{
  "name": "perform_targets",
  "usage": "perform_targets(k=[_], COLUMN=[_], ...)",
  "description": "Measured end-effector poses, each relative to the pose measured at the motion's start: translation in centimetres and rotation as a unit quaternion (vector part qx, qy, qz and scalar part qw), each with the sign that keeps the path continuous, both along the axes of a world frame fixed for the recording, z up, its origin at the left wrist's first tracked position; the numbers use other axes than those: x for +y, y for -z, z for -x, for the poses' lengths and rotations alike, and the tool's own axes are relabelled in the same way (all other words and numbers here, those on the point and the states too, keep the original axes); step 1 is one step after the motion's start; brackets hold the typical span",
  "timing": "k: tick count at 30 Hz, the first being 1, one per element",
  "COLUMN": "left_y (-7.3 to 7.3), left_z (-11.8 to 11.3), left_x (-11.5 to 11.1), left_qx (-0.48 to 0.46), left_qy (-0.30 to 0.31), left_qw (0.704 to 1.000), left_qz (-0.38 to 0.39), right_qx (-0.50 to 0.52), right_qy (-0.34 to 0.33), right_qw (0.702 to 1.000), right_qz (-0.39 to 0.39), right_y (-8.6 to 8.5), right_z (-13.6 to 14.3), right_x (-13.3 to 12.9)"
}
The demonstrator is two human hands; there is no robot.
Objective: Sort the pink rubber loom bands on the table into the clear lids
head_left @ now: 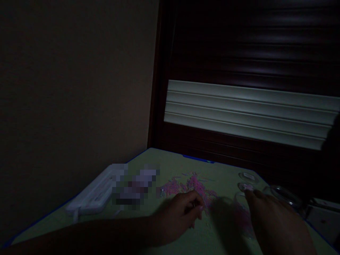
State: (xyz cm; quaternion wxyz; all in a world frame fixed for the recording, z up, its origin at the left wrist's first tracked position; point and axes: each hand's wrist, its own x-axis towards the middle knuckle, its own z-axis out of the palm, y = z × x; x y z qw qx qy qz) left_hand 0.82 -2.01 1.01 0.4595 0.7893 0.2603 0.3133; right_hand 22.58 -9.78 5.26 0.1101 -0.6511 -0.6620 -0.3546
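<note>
My left hand (183,214) is curled in front of a loose pile of thin pink pieces (195,186), its thumb and fingertips brought together; whatever they hold is too small and dark to make out. On the right, my right hand (273,219) reaches over the table, fingertips at a small round clear container (245,186) with pinkish bits in it. Its fingertips are dim and partly hidden by the hand. Beside that hand stands a clear container (242,216) with pink content, partly covered by the hand.
A white power strip (92,193) lies at the table's left edge, with a blurred-out item (138,186) beside it. Another round clear piece (249,176) is at the back right, a clear rimmed item (285,194) right of it. Wall and dark slatted panel border the table (156,159).
</note>
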Motion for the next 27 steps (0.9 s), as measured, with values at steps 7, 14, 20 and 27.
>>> perform_targets(k=[7, 14, 20, 27], left_y=[0.1, 0.2, 0.6, 0.5], left_z=[0.0, 0.0, 0.0, 0.1], left_x=[0.0, 0.2, 0.4, 0.3], left_qx=[-0.001, 0.003, 0.007, 0.048], left_qy=[0.011, 0.007, 0.008, 0.001], left_qw=[1.0, 1.0, 0.999, 0.996], left_qz=[-0.006, -0.025, -0.036, -0.076], right_qx=[-0.032, -0.029, 0.03, 0.049], right_qy=[-0.033, -0.198, -0.308, -0.343], right_qw=[0.998, 0.978, 0.949, 0.936], right_qz=[0.031, 0.064, 0.064, 0.067], right_y=[-0.6, -0.1, 3.8, 4.4], right_z=[1.1, 2.6, 3.1, 3.3], right_x=[0.0, 0.9, 2.3, 2.9])
